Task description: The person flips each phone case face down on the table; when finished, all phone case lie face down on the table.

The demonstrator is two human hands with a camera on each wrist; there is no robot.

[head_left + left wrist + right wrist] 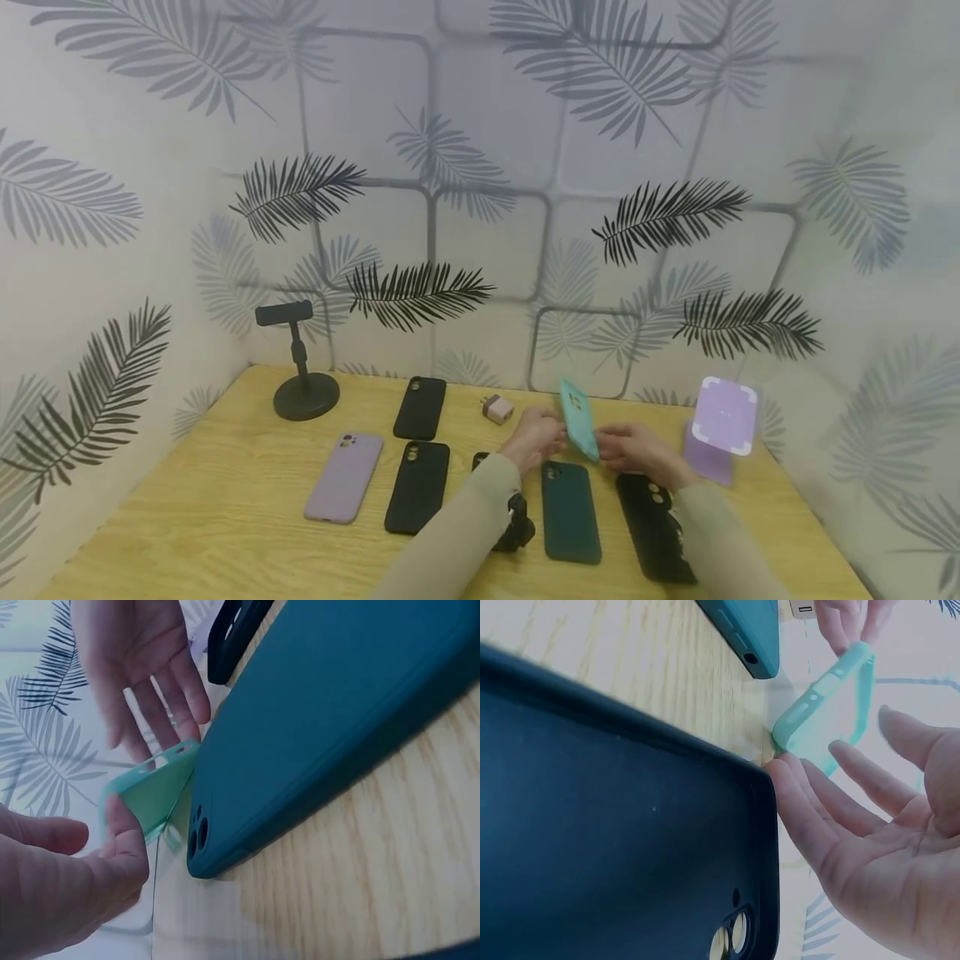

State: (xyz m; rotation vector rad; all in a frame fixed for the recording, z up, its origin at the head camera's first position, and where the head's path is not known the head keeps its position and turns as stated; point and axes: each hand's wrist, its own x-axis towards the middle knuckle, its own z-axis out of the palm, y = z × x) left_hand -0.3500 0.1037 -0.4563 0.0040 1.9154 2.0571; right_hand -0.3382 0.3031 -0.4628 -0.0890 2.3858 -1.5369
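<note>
A mint-green phone case point(579, 417) stands tilted on edge above the table, between both hands. My left hand point(536, 435) pinches it from the left, the thumb and fingers meeting at its edge in the left wrist view. On its other side, my right hand point(885, 817) has its fingers extended, with fingertips at the lower edge of the case. A dark green phone case point(572, 512) lies back up just in front, its camera holes toward the hands. Below my right forearm lies a black phone case point(645, 525), partly covered by the arm; its hollow inside shows in the right wrist view.
To the left lie a lilac phone case point(343, 479) and two black cases point(420, 408); another black case is mostly hidden under my left forearm. A black phone stand point(306, 397), a small plug adapter point(497, 408) and a lilac stand point(724, 417) are near the wall.
</note>
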